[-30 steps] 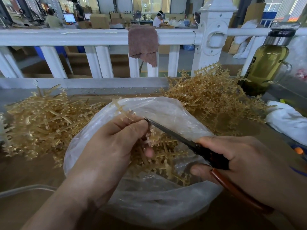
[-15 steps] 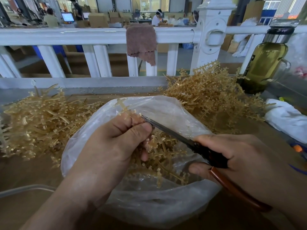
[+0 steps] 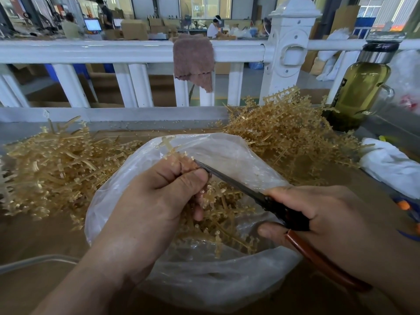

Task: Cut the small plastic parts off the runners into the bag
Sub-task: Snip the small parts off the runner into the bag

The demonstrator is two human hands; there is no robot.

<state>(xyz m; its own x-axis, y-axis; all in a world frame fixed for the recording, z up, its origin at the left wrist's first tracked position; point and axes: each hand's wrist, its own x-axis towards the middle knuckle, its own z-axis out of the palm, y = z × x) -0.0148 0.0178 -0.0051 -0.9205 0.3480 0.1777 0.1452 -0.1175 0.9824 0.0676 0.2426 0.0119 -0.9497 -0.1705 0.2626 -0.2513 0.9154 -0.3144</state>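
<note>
Head view, only one I've got.

Left hand (image 3: 159, 192) is curled round one runner (image 3: 168, 145) and holds it over the open mouth of the bag (image 3: 229, 153). The top of the runner pokes out above my knuckles.

Right hand (image 3: 336, 219) is gripping the scissors (image 3: 238, 186) by the red handles. The blades read as one thin line, so I judge them closed or nearly so. The tip sits right at my left forefinger and thumb, against the runner.

Change over the last second is small. The left fingers have folded tighter over the runner and the tip is now tucked between finger and thumb instead of in front of the thumb. The bag and right hand have barely shifted. It looks like a snip at the top row of parts; I can't see any part drop.

A tangle of runners (image 3: 222, 212) lies in the bag under my left hand. Loose cut parts are too small to make out.

Plenty left: a heap of runners to the left (image 3: 56, 160) and another behind the bag to the right (image 3: 291, 133), both on the table (image 3: 34, 235). Task is nowhere near done.

Next I'd slide the tip down the runner. Fingers are close to the blade, so short snips.
</note>
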